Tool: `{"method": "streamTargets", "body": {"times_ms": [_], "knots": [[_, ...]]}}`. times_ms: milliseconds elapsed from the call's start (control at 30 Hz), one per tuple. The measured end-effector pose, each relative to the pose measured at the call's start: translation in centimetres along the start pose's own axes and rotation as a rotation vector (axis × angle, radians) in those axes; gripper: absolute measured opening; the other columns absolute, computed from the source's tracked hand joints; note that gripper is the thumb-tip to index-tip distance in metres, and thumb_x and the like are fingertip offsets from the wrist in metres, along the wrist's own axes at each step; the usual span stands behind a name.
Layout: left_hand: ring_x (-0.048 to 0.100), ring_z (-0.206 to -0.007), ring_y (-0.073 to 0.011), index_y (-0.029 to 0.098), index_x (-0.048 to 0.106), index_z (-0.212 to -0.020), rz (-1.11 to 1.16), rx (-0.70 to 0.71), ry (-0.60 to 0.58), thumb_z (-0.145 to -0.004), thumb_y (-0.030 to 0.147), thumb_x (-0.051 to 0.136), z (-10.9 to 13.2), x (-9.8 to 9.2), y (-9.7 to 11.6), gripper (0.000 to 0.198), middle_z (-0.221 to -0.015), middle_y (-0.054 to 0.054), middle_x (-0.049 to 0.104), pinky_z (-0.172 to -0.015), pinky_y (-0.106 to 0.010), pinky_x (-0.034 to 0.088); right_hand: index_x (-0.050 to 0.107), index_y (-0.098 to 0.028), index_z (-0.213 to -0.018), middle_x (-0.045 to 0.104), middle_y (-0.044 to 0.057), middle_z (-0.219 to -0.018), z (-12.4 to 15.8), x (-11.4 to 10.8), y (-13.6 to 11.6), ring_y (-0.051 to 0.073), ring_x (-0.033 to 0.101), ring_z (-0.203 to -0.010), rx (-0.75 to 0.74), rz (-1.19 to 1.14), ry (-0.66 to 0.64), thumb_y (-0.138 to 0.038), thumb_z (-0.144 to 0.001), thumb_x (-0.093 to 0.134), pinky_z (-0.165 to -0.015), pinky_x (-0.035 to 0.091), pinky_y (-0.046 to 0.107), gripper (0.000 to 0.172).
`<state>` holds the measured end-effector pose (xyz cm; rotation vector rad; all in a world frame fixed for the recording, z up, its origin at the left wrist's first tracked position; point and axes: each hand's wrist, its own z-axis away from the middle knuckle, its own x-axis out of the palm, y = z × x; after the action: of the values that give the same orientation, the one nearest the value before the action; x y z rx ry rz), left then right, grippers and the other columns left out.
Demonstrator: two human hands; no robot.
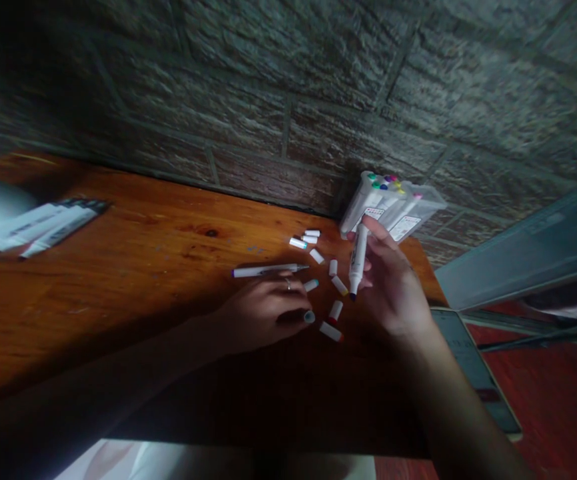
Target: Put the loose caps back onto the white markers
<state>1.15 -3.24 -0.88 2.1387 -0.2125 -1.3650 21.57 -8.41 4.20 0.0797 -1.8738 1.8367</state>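
Observation:
My right hand (393, 280) grips a white marker (358, 259) upright, its dark uncapped tip pointing down. Behind it a clear plastic case (408, 207) holds more white markers with coloured ends. My left hand (263, 310) rests on the wooden table (143, 267) with its fingers curled, pinching a small cap (309, 317) at the fingertips. Just beyond that hand lies an uncapped marker (268, 271). Several loose white caps (317, 256) are scattered between the two hands.
A row of markers (43, 227) lies at the table's far left beside a pale object. A phone (473, 367) sits on the table's right edge. A stone-pattern wall runs behind. Red floor shows to the right.

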Motion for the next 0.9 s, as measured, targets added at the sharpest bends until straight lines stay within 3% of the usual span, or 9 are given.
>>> {"method": "streamTargets", "body": {"times_ms": [67,233,367,433,533,600,733,900], "knots": [[0.063,-0.1,-0.0217,0.02,0.072,-0.096,0.028,-0.014,0.016,-0.094,0.032,0.058,-0.1,-0.4,0.4,0.019,-0.098,-0.005,0.072,-0.1,-0.035,0.04,0.07,-0.033,-0.112,0.071,-0.003,-0.096,0.2,-0.1,-0.2,0.007,0.042,-0.052,0.004,0.011,-0.023,-0.027,-0.076,0.066,-0.041,0.027,0.02,0.037],[0.063,-0.091,-0.0167,0.019,0.066,-0.103,0.226,-0.212,0.104,-0.096,0.032,0.055,-0.1,-1.4,1.1,0.018,-0.098,-0.002,0.07,-0.083,-0.027,0.046,0.067,-0.039,-0.12,0.068,-0.003,-0.101,0.9,-0.1,0.0,0.008,0.043,-0.055,-0.054,0.071,-0.172,-0.023,-0.075,0.069,-0.042,0.032,0.02,0.048],[0.061,-0.08,-0.0122,0.019,0.064,-0.099,0.359,-0.237,0.195,-0.097,0.031,0.054,-0.2,-1.6,1.1,0.016,-0.088,0.001,0.067,-0.075,-0.023,0.045,0.069,-0.035,-0.115,0.061,-0.003,-0.082,1.7,0.4,1.1,0.007,0.043,-0.054,-0.131,0.147,-0.205,-0.03,-0.086,0.069,-0.043,0.035,0.018,0.03],[0.06,-0.078,-0.0114,0.02,0.064,-0.103,0.354,-0.256,0.192,-0.098,0.032,0.054,-0.1,-1.5,0.9,0.016,-0.089,0.003,0.067,-0.073,-0.022,0.045,0.071,-0.033,-0.112,0.062,-0.003,-0.08,2.2,0.6,1.7,0.008,0.05,-0.057,-0.216,0.295,-0.17,-0.033,-0.093,0.064,-0.048,0.042,0.02,0.021],[0.062,-0.083,-0.0116,0.023,0.063,-0.113,0.311,-0.266,0.162,-0.1,0.031,0.052,0.1,-1.4,0.6,0.019,-0.098,0.003,0.07,-0.075,-0.023,0.045,0.072,-0.03,-0.105,0.069,0.0,-0.094,2.9,0.9,2.3,0.013,0.065,-0.079,-0.44,0.567,-0.119,-0.026,-0.092,0.066,-0.064,0.054,0.023,0.015],[0.064,-0.089,-0.0121,0.025,0.062,-0.117,0.275,-0.245,0.155,-0.1,0.03,0.052,0.3,-1.3,0.4,0.02,-0.105,0.003,0.07,-0.08,-0.023,0.045,0.07,-0.028,-0.103,0.071,0.0,-0.098,3.3,0.9,2.5,0.015,0.068,-0.088,-0.573,0.68,-0.127,-0.021,-0.089,0.068,-0.069,0.056,0.023,0.016],[0.064,-0.101,-0.0123,0.027,0.062,-0.121,0.202,-0.194,0.187,-0.1,0.026,0.053,0.5,-1.1,0.1,0.023,-0.112,0.004,0.071,-0.089,-0.023,0.045,0.066,-0.026,-0.102,0.071,-0.002,-0.088,3.4,0.5,2.7,0.012,0.069,-0.076,-0.653,0.806,-0.165,-0.018,-0.087,0.07,-0.062,0.056,0.02,0.018],[0.064,-0.106,-0.0123,0.027,0.063,-0.12,0.181,-0.179,0.186,-0.1,0.024,0.053,0.5,-1.3,0.1,0.023,-0.115,0.004,0.07,-0.093,-0.022,0.045,0.066,-0.025,-0.099,0.071,-0.003,-0.079,3.4,0.1,2.6,0.011,0.069,-0.064,-0.769,0.883,-0.083,-0.019,-0.087,0.069,-0.054,0.055,0.018,0.013]]}}
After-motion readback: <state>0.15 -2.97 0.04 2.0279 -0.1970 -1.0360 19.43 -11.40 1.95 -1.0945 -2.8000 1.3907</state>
